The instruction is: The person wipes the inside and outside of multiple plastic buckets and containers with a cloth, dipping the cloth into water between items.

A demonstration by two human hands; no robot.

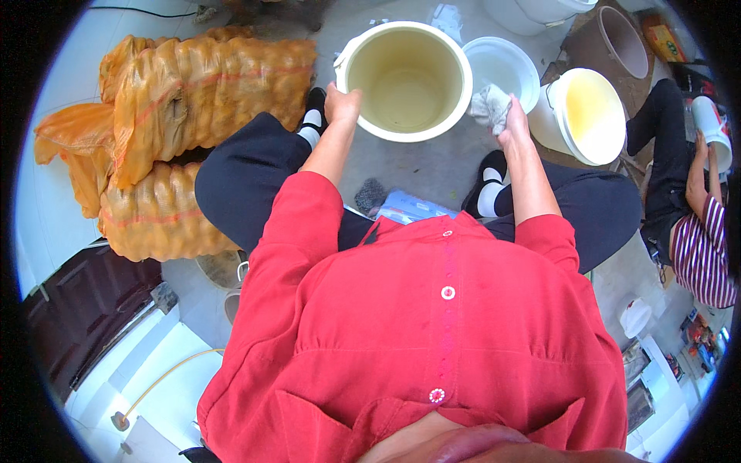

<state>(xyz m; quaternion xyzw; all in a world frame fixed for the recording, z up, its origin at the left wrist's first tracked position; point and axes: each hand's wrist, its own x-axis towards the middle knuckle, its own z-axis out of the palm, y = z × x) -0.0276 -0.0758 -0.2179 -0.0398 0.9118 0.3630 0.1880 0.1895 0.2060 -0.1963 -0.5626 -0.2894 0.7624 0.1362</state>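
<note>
My left hand (pixel 343 104) grips the near-left rim of a cream plastic bucket (pixel 408 124), whose mouth faces up toward me. The inside looks bare down to its round bottom. In my right hand (pixel 515 121) is a wadded grey-white cloth (pixel 491 107), held to the right of the bucket. Just beyond the cloth stands a translucent white basin (pixel 525 61), which seems to hold clear liquid. A white bucket (pixel 547 116) with a yellowish interior is tilted toward me, right of my right hand.
Orange mesh sacks of potatoes (pixel 214 92) are stacked at the left. A brown bucket (pixel 622 43) and another white bucket (pixel 521 14) stand at the far right. A blue package (pixel 414 205) lies between my feet. At the right, another person (pixel 703 249) holds a white container (pixel 711 130).
</note>
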